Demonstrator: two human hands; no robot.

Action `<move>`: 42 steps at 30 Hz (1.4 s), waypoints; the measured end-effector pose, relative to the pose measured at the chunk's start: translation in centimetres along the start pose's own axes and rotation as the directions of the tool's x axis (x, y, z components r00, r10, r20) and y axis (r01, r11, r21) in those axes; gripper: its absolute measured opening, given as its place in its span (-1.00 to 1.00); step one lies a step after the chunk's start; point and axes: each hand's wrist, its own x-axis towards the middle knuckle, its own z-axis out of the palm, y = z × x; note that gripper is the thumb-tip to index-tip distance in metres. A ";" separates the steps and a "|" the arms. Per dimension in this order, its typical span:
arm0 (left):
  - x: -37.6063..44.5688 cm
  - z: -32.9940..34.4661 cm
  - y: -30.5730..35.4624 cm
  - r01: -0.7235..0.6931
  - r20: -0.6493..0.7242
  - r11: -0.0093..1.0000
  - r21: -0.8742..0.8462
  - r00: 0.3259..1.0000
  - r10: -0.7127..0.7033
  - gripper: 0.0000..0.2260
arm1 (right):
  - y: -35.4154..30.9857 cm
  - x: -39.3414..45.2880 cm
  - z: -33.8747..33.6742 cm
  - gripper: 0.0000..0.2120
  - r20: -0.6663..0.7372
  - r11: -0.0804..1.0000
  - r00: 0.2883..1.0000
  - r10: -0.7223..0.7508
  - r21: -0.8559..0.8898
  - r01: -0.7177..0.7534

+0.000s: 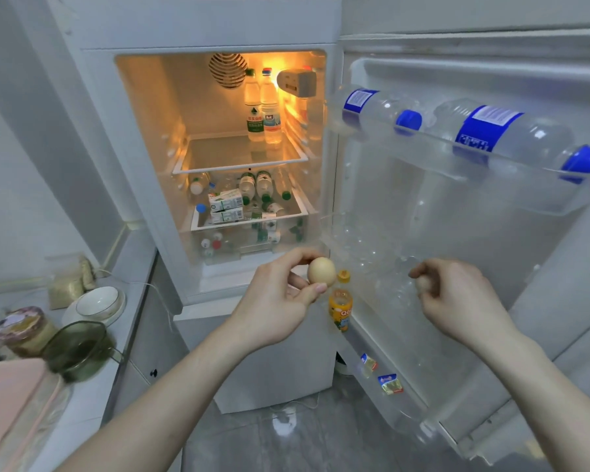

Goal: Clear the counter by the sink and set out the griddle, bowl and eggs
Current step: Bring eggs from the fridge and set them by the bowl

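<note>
I stand before an open fridge (218, 97). My left hand (280, 298) holds a brown egg (322, 271) between thumb and fingertips, in front of the fridge's lower edge. My right hand (457, 294) is curled round a second egg (423, 283), mostly hidden by the fingers, at the clear shelf on the open door (457, 233). On the counter at the left stands a white bowl (97, 303) on a plate. No griddle is in view.
Water bottles and cartons fill the fridge shelves. Two blue-capped bottles (491, 131) lie in the door's upper rack, and an orange bottle (340, 306) stands low in the door. On the counter (116, 335) are a green glass pot (79, 349), jars and a pink appliance (11, 396).
</note>
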 end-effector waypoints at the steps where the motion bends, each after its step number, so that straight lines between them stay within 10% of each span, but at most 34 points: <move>1: -0.9 -0.7 -0.2 0.016 -0.019 1.000 -0.015 1.000 -0.016 -0.70 | -1.0 -0.3 -0.3 -0.79 -0.037 0.998 0.999 -0.025 0.057 0.027; 12: -13.9 -8.7 -4.3 0.273 -0.251 0.944 -0.183 0.916 -0.314 -0.72 | -16.1 -7.4 3.2 -0.75 0.153 0.773 0.927 -0.343 0.607 0.186; 20: -24.5 -13.4 -5.9 0.424 -0.502 0.877 -0.227 0.721 -0.478 -0.73 | -25.2 -9.6 8.4 -0.77 0.325 0.645 0.706 -0.630 0.725 0.242; 28: -34.2 -13.3 -5.2 0.532 -0.722 0.754 -0.386 0.334 -0.606 -0.75 | -34.1 -12.8 14.6 -0.81 0.392 0.478 0.297 -0.871 0.819 0.318; 42: -56.2 -4.3 3.2 0.493 -0.765 0.590 -0.640 -0.335 -0.550 -0.76 | -42.0 -33.1 14.3 -0.80 0.316 0.241 -0.351 -0.881 0.940 0.242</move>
